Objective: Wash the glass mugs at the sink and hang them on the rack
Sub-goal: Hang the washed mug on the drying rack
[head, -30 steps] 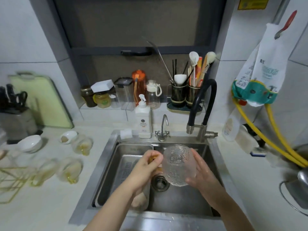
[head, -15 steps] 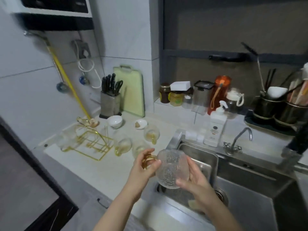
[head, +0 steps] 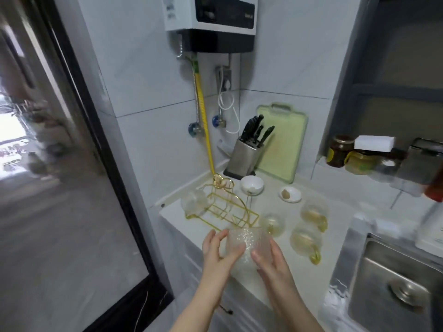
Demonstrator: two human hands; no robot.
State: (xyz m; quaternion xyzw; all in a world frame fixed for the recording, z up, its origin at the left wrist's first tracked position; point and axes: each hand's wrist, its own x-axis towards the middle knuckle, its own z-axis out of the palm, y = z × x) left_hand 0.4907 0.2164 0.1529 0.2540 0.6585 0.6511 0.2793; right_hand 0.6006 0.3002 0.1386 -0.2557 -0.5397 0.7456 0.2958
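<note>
Glare and blur filled the dark-framed glass door [head: 60, 188] across the left of the frame; nothing behind it could be made out. Low centre, left hand [head: 219, 254] and right hand [head: 272, 261] gripped one textured glass mug [head: 244, 248] between them, fingers curled round its sides, its handle not discernible. The mug was held over the near edge of the white counter [head: 282, 279], just in front of the gold wire rack [head: 223, 207]. One mug [head: 193, 202] sat at the rack's left end. Right of the rack, three mugs [head: 305, 239] lay on the counter, badly smeared. Behind them stood two small white bowls [head: 252, 184], a knife block [head: 247, 153] and a green cutting board [head: 285, 142]. The steel sink [head: 393, 291] was cut off at lower right.
</note>
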